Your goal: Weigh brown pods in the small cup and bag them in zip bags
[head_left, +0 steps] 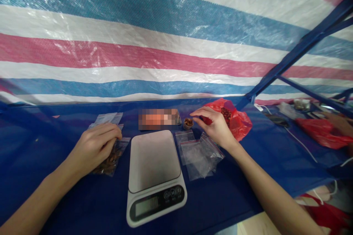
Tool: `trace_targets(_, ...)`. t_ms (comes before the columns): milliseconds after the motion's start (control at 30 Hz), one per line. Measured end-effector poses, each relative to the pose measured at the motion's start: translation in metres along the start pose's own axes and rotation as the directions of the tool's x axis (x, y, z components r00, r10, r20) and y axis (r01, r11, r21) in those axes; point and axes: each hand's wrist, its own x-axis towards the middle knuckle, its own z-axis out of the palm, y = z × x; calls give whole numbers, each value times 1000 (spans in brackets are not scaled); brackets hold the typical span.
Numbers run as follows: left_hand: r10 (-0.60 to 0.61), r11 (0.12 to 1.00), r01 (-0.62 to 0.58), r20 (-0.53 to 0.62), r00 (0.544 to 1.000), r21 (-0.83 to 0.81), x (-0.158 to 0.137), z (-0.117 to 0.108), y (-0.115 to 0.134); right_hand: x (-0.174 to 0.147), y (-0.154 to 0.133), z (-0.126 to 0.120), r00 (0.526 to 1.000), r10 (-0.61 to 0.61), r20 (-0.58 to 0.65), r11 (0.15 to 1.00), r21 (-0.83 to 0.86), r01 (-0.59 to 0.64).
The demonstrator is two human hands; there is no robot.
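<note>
My left hand [95, 147] is on a clear zip bag [110, 165] of brown, dried-looking pieces, its fingers curled at the bag's upper part. More clear zip bags [110, 118] lie just behind it. My right hand [213, 123] reaches beside a small cup [188, 123] of brown pieces, thumb and forefinger apart and nothing visible between them. Behind that hand is an open red plastic bag [241, 123] with small dark reddish-brown pieces inside. A white kitchen scale [156, 165] stands between my hands with a bare plate; its display digits are faint.
Flat clear zip bags [200, 158] lie right of the scale. A blurred-out orange item [157, 119] is behind it. At far right are another red bag [325, 132], a white cable [300, 145] and part of another person's hand [340, 123]. Blue frame bars [298, 51] slant before a striped sheet.
</note>
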Motion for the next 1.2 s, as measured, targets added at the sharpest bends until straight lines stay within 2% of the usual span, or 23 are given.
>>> trace_targets(100, -9, 1000, 9, 10, 1000, 8, 0, 0, 0, 3, -7, -10, 997, 17, -71, 1000, 25, -15)
trace_targets(167, -15, 1000, 15, 15, 1000, 28, 0, -2, 1, -2, -23, -17, 1000, 4, -28, 995, 101, -1)
trace_targets(233, -23, 999, 22, 18, 1000, 42, 1, -4, 1, -16, -46, -20, 993, -49, 112, 973, 229, 22)
trace_targets(267, -32, 999, 31, 22, 999, 43, 1, -5, 1, -26, -60, -20, 974, -104, 202, 955, 293, 41)
trace_targets(333, -57, 998, 56, 29, 998, 41, 2, -6, 1, -52, -84, -17, 891, -245, 383, 929, 354, 104)
trace_targets(367, -69, 997, 68, 32, 997, 43, 2, -6, 1, -66, -93, -14, 854, -294, 430, 929, 340, 149)
trace_targets(433, -78, 996, 76, 35, 996, 45, 1, -6, 1, -91, -103, -8, 813, -327, 482, 943, 230, 242)
trace_targets(533, -62, 997, 61, 26, 998, 43, 0, -2, 1, -115, -105, -3, 798, -327, 506, 939, 77, 336)
trace_targets(700, -51, 999, 51, -4, 999, 18, 0, 1, 1, -125, -108, 2, 790, -316, 526, 903, -89, 420)
trace_targets(833, -62, 998, 62, -12, 998, 18, 1, -1, 1, -120, -116, 3, 763, -343, 548, 883, -89, 461)
trace_targets(900, -72, 997, 72, -13, 997, 23, 2, -3, 1, -111, -113, 1, 777, -367, 511, 891, -46, 451)
trace_targets(933, -77, 997, 78, -14, 997, 26, 2, -3, 1, -105, -108, -1, 805, -368, 466, 900, -38, 434)
trace_targets(1000, -86, 996, 86, -14, 996, 28, 2, -4, 1, -88, -93, -5, 893, -321, 314, 929, -77, 361)
trace_targets(1067, -93, 995, 93, -17, 996, 23, 3, -4, 2, -67, -70, -5, 975, -193, 114, 965, -157, 209)
trace_targets(1100, -97, 995, 98, -19, 995, 19, 3, -4, 2, -56, -58, -4, 992, -111, 58, 976, -183, 119)
trace_targets(1200, -108, 994, 108, -20, 994, 11, 3, -5, 3, -28, -22, 7, 997, 51, 62, 989, -142, -41)
